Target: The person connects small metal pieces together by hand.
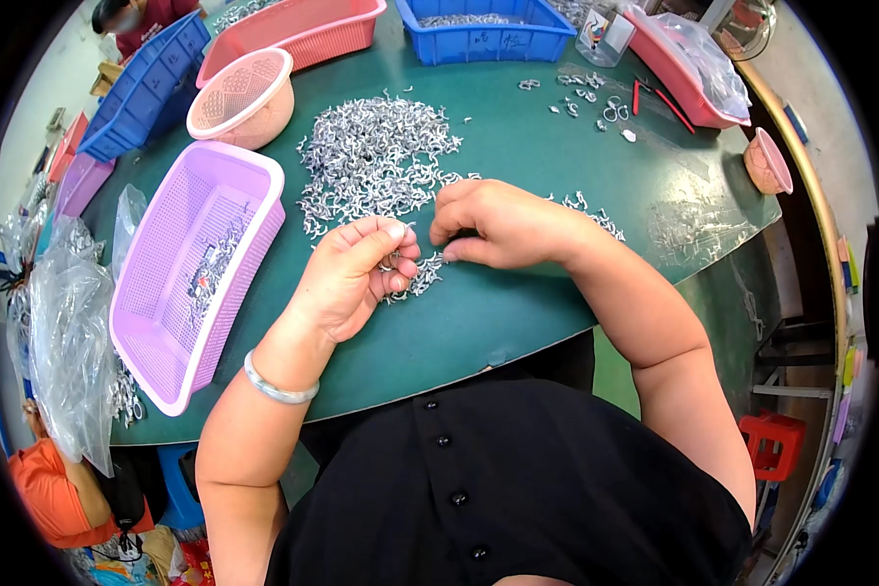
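Note:
My left hand (354, 266), with a pale bangle (281, 393) on the wrist, is closed in a pinch. A small curved grey metal piece (410, 226) pokes out at its fingertips, and more such pieces seem to sit under the curled fingers. Just to its right, my right hand (498, 225) has bent fingers, the thumb slightly apart from them; nothing shows between the tips. Below both hands lies a small cluster of metal pieces (425, 276). A large heap of the same pieces (376, 156) spreads over the green table (518, 313) beyond them.
A purple basket (181, 391) with some pieces stands at left. Behind are a pink round basket (254, 132), a blue crate (488, 44) and a red tray (303, 44). Red-handled pliers (674, 110) and loose parts (596, 217) lie to the right. Another person (146, 24) is at far left.

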The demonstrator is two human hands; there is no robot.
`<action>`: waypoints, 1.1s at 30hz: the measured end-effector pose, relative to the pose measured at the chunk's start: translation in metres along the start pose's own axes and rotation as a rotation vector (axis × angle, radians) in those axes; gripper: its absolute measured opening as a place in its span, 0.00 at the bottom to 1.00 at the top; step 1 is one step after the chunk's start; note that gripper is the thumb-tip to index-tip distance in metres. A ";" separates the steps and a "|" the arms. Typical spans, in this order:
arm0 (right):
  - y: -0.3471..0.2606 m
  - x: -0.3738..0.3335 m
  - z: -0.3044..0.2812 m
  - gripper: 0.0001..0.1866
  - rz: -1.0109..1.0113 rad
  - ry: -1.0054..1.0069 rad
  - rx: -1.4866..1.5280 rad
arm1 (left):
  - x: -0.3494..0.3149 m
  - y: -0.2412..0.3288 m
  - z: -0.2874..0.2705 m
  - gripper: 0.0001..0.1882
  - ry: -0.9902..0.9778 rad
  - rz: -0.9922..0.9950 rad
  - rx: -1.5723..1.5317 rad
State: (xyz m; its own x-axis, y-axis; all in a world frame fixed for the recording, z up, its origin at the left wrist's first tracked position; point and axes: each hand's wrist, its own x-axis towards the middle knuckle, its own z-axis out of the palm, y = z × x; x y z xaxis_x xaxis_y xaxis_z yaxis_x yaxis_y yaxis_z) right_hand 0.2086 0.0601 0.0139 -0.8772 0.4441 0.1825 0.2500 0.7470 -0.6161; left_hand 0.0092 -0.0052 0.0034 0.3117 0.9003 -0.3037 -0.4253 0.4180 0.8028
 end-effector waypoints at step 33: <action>-0.008 0.005 0.000 0.07 0.189 0.168 0.773 | 0.001 0.003 -0.004 0.06 -0.088 0.050 -0.087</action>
State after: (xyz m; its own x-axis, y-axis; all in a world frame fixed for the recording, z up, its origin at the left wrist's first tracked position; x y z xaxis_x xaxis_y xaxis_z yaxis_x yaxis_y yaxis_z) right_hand 0.2016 0.0561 0.0196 -0.7600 0.6427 0.0970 -0.0198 0.1264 -0.9918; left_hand 0.0051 -0.0026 0.0032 0.3600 0.9078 -0.2153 -0.5133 0.3854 0.7668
